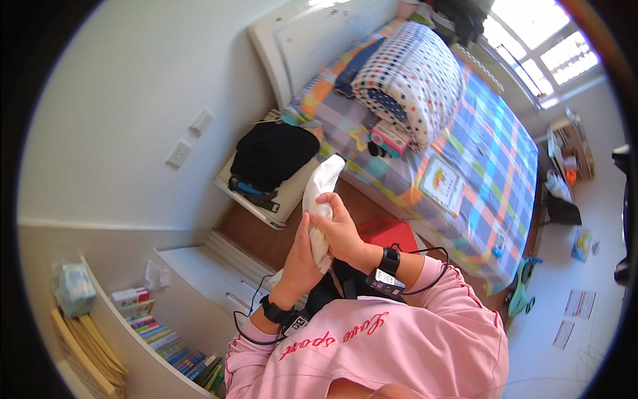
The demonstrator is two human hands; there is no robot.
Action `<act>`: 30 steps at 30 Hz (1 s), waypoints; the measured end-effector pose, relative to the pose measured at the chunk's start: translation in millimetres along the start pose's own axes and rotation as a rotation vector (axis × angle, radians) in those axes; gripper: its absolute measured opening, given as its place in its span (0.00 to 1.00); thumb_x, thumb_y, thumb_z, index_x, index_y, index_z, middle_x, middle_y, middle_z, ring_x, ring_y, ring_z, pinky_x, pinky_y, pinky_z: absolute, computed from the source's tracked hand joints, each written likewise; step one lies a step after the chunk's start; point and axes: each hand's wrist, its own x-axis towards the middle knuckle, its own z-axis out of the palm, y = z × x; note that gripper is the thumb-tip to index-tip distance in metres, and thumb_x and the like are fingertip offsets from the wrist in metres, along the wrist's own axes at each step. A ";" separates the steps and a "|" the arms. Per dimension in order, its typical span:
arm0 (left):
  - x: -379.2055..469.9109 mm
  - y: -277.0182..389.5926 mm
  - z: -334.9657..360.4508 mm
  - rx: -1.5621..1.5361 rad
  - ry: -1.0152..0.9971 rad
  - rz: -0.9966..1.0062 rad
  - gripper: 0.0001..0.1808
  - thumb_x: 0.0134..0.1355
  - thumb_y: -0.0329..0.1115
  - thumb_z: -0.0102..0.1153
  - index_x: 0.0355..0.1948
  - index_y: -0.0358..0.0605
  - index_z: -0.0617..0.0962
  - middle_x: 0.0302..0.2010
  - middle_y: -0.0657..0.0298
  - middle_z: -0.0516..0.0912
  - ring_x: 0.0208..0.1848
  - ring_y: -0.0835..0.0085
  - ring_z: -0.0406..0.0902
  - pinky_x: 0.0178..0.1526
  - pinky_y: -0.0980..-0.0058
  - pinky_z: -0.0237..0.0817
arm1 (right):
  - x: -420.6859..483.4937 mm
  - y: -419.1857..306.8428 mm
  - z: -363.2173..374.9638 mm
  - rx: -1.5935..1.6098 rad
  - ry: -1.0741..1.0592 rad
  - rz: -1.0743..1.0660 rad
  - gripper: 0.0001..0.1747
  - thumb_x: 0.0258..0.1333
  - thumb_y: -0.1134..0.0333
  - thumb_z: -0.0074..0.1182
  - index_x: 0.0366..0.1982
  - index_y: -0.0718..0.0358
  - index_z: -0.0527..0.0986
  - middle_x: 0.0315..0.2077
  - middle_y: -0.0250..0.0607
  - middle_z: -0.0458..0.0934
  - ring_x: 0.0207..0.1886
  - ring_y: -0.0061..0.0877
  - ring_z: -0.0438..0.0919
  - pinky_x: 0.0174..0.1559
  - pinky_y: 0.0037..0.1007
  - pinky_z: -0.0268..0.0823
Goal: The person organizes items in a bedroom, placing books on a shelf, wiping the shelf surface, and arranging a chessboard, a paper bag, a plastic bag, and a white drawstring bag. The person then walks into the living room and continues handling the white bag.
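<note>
Both of my hands grip a long, bunched white cloth (323,182) in front of my chest. My right hand (341,229) wraps its middle from the right, with the thumb pressed across the fabric. On the other side, my left hand (302,257) supports the lower part, its fingers pointing up along the cloth. The upper end sticks out beyond my hands and shows a small dark edge at its tip. Folds hide whether it is a garment or a plain cloth.
A bed (478,149) with a plaid sheet carries a rolled quilt (413,80), a pink box (390,138) and a picture book (442,183). Black clothing (274,152) lies on a bedside cabinet (294,202). A red object (389,234) is beside the bed; a bookshelf (134,294) stands lower left.
</note>
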 end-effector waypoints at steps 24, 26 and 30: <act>48.2 116.2 118.8 -1.129 -0.346 -0.577 0.16 0.66 0.28 0.52 0.55 0.42 0.76 0.50 0.64 0.80 0.48 0.74 0.78 0.51 0.72 0.72 | -134.6 -140.0 -285.1 -1.039 -0.102 -0.520 0.65 0.37 0.62 0.74 0.71 0.56 0.43 0.71 0.49 0.40 0.74 0.42 0.39 0.71 0.43 0.38; 46.8 132.3 144.4 -1.187 -0.349 -0.690 0.16 0.66 0.28 0.50 0.55 0.42 0.75 0.51 0.62 0.79 0.49 0.72 0.78 0.51 0.70 0.73 | -153.0 -146.0 -322.9 -0.931 -0.077 -0.495 0.65 0.38 0.61 0.73 0.71 0.56 0.42 0.71 0.50 0.41 0.74 0.41 0.41 0.71 0.42 0.38; 27.4 166.5 191.1 -1.032 -0.292 -0.511 0.19 0.66 0.28 0.52 0.58 0.38 0.73 0.53 0.58 0.79 0.49 0.71 0.78 0.51 0.69 0.72 | -199.4 -151.9 -394.2 -0.698 -0.118 -0.243 0.67 0.42 0.56 0.73 0.71 0.61 0.37 0.70 0.54 0.43 0.73 0.41 0.44 0.71 0.38 0.41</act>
